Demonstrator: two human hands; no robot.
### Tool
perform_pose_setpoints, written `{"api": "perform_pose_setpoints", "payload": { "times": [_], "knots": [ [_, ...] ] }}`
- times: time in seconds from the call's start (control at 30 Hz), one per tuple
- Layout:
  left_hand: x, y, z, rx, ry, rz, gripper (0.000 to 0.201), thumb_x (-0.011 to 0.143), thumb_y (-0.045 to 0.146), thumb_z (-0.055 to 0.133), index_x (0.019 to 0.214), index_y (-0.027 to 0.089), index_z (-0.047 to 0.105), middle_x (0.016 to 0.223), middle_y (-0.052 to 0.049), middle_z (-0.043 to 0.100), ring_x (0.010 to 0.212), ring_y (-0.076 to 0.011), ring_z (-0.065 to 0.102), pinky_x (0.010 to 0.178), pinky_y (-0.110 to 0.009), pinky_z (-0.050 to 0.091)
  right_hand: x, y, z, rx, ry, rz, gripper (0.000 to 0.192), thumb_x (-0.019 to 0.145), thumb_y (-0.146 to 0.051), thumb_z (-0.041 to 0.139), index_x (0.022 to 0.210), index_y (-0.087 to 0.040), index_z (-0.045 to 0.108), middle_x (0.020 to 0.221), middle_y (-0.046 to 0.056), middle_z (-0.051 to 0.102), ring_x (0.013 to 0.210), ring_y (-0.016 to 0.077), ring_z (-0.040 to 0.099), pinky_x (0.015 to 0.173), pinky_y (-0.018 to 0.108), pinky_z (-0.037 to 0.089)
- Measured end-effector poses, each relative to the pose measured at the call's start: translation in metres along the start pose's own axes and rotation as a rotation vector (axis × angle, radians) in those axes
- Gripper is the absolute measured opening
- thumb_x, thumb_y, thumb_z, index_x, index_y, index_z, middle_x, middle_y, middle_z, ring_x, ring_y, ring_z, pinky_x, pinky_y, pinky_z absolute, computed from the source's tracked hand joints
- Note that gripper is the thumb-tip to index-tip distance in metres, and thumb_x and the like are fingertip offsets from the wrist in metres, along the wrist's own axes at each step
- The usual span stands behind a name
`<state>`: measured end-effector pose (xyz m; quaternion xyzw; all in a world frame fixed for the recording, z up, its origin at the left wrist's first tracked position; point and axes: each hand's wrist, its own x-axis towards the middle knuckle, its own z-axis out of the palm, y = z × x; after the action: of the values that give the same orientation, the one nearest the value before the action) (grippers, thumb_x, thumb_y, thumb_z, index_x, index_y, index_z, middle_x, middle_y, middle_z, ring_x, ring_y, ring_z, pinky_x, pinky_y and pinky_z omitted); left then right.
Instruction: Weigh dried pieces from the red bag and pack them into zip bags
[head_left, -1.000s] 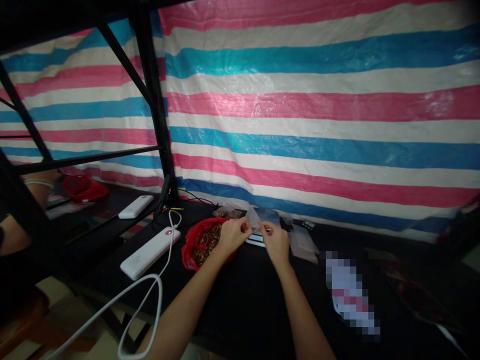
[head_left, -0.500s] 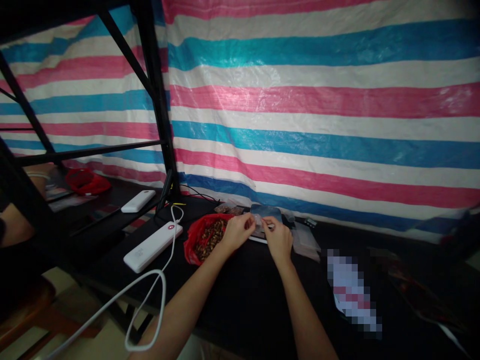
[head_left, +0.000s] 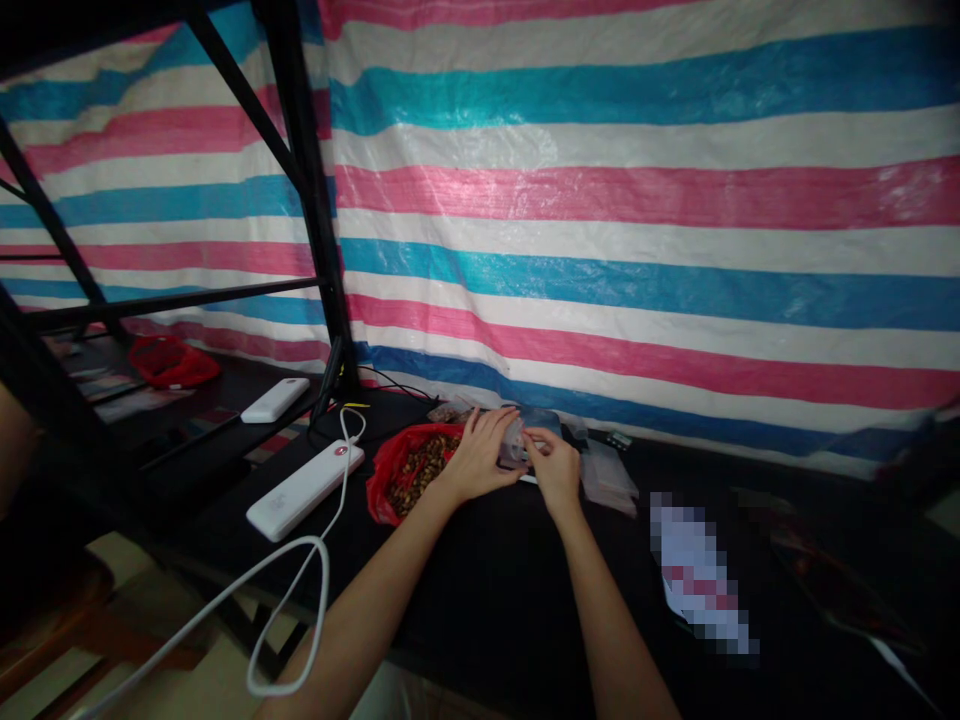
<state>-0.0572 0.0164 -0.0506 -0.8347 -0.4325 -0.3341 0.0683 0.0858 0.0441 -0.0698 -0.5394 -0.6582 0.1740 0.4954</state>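
A small clear plastic bag [head_left: 513, 441] stands between my two hands over a flat device with a pale edge [head_left: 529, 478], which they mostly hide. My right hand [head_left: 553, 465] pinches the bag at its right side. My left hand [head_left: 480, 458] has its fingers stretched out and apart from the thumb, beside the bag; whether it touches the plastic I cannot tell. Left of that hand sits a red bag [head_left: 381, 480], its mouth wide, filled with small brown nut-like pieces [head_left: 416, 478]. Flat clear bags [head_left: 606, 478] lie to the right of my right hand.
A white power bank [head_left: 304, 492] with a white cable [head_left: 328, 600] lies at left. Behind the red bag is a packet of brown pieces [head_left: 450, 412]. A blurred-out phone-like object [head_left: 697, 575] rests at right. Black metal frame posts [head_left: 319, 230] and striped sheeting [head_left: 637, 200] bound the table.
My left hand has gone from a pinch at the bag to outstretched fingers. The right hand keeps its pinch, slightly further left. Another person's arm at far left has drawn back.
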Motion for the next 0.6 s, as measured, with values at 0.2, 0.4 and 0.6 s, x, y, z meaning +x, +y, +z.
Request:
{"api": "perform_pose_setpoints", "payload": {
  "times": [0.2,0.4,0.6],
  "knots": [
    [-0.001,-0.006,0.001,0.007,0.043,-0.030,0.067,0.071,0.051,0.055,0.126,0.020,0.034,0.120,-0.009,0.049,0.115,-0.0226,0.039,0.105,-0.043,0.013,0.005,0.012,0.006,0.202,-0.017,0.019,0.030,0.069,-0.042,0.054,0.080,-0.018,0.067,0.075,0.005,0.069,0.052,0.0151,0.060,0.051,0.025,0.046],
    [0.000,-0.006,-0.009,0.112,0.068,-0.037,0.064,0.069,0.056,0.055,0.122,0.022,0.042,0.112,-0.008,0.052,0.110,-0.0233,0.041,0.105,-0.045,0.010,0.008,0.016,0.010,0.429,-0.064,0.035,0.033,0.067,-0.042,0.057,0.082,-0.013,0.066,0.074,0.008,0.068,0.053,0.0162,0.058,0.049,0.027,0.047],
    [-0.001,-0.008,-0.008,0.129,0.081,0.034,0.060,0.074,0.052,0.051,0.122,0.019,0.040,0.110,-0.008,0.053,0.108,-0.0206,0.044,0.105,-0.041,0.013,0.006,0.010,0.008,0.427,-0.073,0.030,0.034,0.068,-0.042,0.056,0.085,-0.015,0.066,0.077,0.007,0.068,0.063,0.0184,0.061,0.059,0.029,0.048]
  ]
}}
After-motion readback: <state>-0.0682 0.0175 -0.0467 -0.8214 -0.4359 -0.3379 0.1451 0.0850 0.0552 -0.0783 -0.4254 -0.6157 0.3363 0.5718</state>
